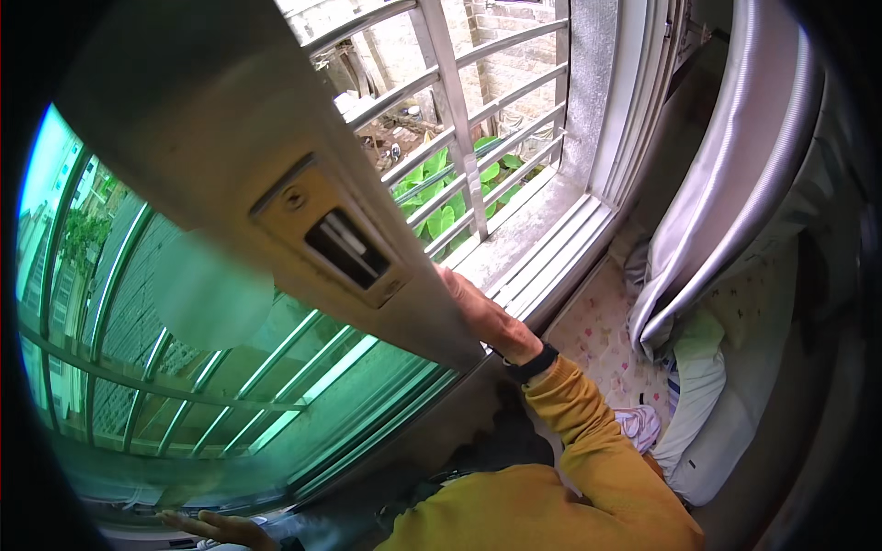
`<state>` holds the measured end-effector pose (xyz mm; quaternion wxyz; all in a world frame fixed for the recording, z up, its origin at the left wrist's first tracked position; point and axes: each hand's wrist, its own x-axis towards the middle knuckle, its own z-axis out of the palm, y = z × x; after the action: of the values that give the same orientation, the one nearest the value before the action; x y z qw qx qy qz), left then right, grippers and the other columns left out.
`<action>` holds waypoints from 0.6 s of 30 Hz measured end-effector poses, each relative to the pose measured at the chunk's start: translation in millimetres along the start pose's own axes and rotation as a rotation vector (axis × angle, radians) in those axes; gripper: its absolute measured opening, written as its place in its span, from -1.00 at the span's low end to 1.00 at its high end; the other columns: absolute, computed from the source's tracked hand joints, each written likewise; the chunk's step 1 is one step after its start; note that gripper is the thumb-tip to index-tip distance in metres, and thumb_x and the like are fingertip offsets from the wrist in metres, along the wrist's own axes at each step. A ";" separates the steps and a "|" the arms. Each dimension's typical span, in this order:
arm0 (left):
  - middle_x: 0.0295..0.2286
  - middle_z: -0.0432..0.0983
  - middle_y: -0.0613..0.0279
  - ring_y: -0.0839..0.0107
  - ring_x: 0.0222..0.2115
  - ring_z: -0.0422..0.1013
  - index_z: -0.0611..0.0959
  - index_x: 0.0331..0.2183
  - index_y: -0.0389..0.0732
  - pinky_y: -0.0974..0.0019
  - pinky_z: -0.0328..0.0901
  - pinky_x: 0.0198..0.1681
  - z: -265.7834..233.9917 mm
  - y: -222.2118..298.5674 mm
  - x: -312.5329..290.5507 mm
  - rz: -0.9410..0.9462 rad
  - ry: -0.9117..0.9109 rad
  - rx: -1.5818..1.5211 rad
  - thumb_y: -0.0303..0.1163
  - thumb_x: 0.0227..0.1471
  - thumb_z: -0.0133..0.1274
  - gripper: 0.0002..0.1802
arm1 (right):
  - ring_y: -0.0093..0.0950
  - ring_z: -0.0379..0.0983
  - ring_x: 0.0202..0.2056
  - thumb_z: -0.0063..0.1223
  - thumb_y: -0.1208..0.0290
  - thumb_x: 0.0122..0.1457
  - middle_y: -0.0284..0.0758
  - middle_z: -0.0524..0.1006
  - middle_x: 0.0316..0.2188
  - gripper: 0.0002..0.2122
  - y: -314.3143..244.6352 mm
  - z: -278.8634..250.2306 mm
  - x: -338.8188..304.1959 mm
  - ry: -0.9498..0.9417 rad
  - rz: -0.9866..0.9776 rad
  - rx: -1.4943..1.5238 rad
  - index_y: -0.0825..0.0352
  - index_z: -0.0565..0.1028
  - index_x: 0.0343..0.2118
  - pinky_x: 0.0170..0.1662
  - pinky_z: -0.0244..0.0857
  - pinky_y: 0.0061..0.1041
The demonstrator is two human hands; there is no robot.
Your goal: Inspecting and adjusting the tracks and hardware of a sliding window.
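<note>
A sliding window sash with a metal frame point(377, 317) and green-tinted glass point(276, 367) fills the left and middle of the head view. A recessed latch plate point(335, 243) sits in the frame. My right hand point(485, 317) lies against the frame's right edge, and its fingers are mostly hidden behind that edge. At the lower left, close to the bottom of the glass, is my left hand point(220, 530). Its fingers are stretched out, and I see nothing held in them. A black band point(533, 365) circles my right wrist.
Metal security bars point(450, 119) cross the window opening, with green leaves and a brick wall outside. The window track point(560, 248) runs below the opening. To the right hang grey curtains point(726, 165), above a flower-patterned sheet point(597, 321) and white bedding point(698, 395).
</note>
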<state>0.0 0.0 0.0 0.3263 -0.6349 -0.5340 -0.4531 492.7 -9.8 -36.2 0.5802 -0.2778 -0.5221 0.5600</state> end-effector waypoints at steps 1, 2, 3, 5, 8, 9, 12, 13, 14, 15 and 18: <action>0.20 -0.13 -0.09 0.02 0.24 -0.21 0.02 0.19 -0.33 0.04 -0.27 0.27 -3.1 -4.2 -2.7 0.020 0.020 0.019 -0.03 0.24 -0.48 -0.33 | -0.40 -0.10 0.24 -0.43 -0.38 0.07 -0.13 0.07 0.20 -0.08 1.9 7.3 -3.5 0.055 -0.050 -0.080 0.46 0.02 0.21 0.27 -0.25 -0.45; 0.20 -0.12 -0.09 0.02 0.23 -0.20 0.04 0.18 -0.34 0.04 -0.26 0.27 1.5 -4.4 0.2 0.043 0.064 0.043 -0.04 0.24 -0.48 -0.34 | -0.37 -0.10 0.24 -0.45 -0.37 0.08 -0.11 0.11 0.18 -0.08 7.2 10.8 4.9 0.099 -0.121 -0.162 0.49 0.02 0.20 0.27 -0.26 -0.41; 0.20 -0.12 -0.09 0.02 0.23 -0.20 0.04 0.18 -0.34 0.04 -0.26 0.27 5.1 -2.6 2.9 0.047 0.074 0.047 -0.04 0.24 -0.48 -0.34 | -0.37 -0.10 0.24 -0.45 -0.37 0.08 -0.11 0.11 0.18 -0.08 17.2 14.6 14.6 0.094 -0.132 -0.159 0.49 0.02 0.20 0.27 -0.26 -0.41; 0.20 -0.12 -0.11 0.02 0.23 -0.19 0.03 0.18 -0.35 0.04 -0.26 0.26 7.5 14.9 -4.7 0.114 0.052 0.034 -0.05 0.24 -0.49 -0.34 | -0.16 0.01 0.20 -0.52 -0.39 0.08 0.04 0.15 0.12 -0.07 37.8 15.7 18.3 0.168 -0.231 -0.248 0.54 0.08 0.15 0.24 -0.17 -0.38; 0.19 -0.11 -0.13 0.02 0.23 -0.19 0.03 0.18 -0.36 0.03 -0.26 0.26 3.5 36.6 0.6 0.228 0.016 0.012 -0.05 0.24 -0.49 -0.33 | -0.14 -0.04 0.22 -0.54 -0.40 0.07 0.08 0.09 0.15 -0.06 37.8 36.4 19.4 0.200 -0.184 -0.325 0.55 0.04 0.17 0.25 -0.22 -0.36; 0.19 -0.11 -0.13 0.02 0.23 -0.19 0.03 0.18 -0.36 0.03 -0.26 0.26 6.0 45.4 -0.9 0.226 0.014 0.012 -0.05 0.24 -0.49 -0.33 | -0.13 -0.07 0.23 -0.55 -0.39 0.07 0.08 0.07 0.16 -0.05 40.1 40.7 19.6 0.228 -0.176 -0.336 0.54 0.02 0.18 0.26 -0.24 -0.36; 0.16 -0.04 -0.18 0.02 0.20 -0.08 0.06 0.17 -0.36 -0.06 -0.15 0.24 20.7 66.8 -25.9 0.321 0.039 -0.151 -0.07 0.19 -0.42 -0.33 | -0.14 -0.12 0.25 -0.56 -0.39 0.08 0.06 0.02 0.19 -0.06 41.5 51.0 22.7 0.239 -0.181 -0.333 0.52 -0.03 0.20 0.27 -0.27 -0.36; 0.11 0.03 -0.20 -0.03 0.17 -0.03 0.11 0.15 -0.37 -0.10 -0.11 0.21 27.3 66.7 -46.7 0.298 0.025 -0.254 -0.07 0.18 -0.40 -0.34 | -0.14 -0.12 0.25 -0.56 -0.38 0.08 0.05 0.01 0.20 -0.07 42.9 54.9 23.8 0.251 -0.207 -0.344 0.51 -0.04 0.20 0.27 -0.27 -0.37; 0.07 0.11 -0.22 -0.07 0.14 0.03 0.17 0.12 -0.37 -0.14 -0.07 0.19 21.7 66.7 -61.2 0.271 0.014 -0.344 -0.07 0.18 -0.38 -0.35 | -0.18 -0.09 0.24 -0.52 -0.28 0.16 -0.01 0.01 0.21 -0.16 43.5 56.8 24.6 0.245 -0.266 -0.331 0.48 -0.04 0.21 0.27 -0.25 -0.38; -0.01 0.17 -0.20 -0.10 0.07 0.10 0.26 0.05 -0.35 -0.17 0.09 0.09 16.5 100.1 -46.7 0.409 0.021 -0.455 -0.03 0.16 -0.33 -0.38 | -0.26 -0.02 0.22 -0.49 -0.08 0.27 -0.11 0.12 0.18 -0.35 56.5 57.2 33.6 0.210 -0.347 -0.284 0.44 0.05 0.19 0.25 -0.19 -0.42; -0.29 0.47 0.01 0.12 -0.31 0.49 0.56 -0.30 -0.28 0.13 0.45 -0.27 -4.3 134.5 -23.4 0.536 -0.447 -0.880 -0.29 0.00 0.07 -0.73 | -0.46 0.34 -0.05 -0.30 0.41 0.24 -0.28 0.43 -0.11 -0.71 63.1 17.9 15.3 0.373 -0.187 -0.239 0.46 0.44 -0.15 0.04 0.18 -0.53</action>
<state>129.5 -42.0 -10.7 0.0133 -0.9053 -0.1705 -0.3889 451.0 13.6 -83.6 0.6790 -0.3935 -0.4919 0.3770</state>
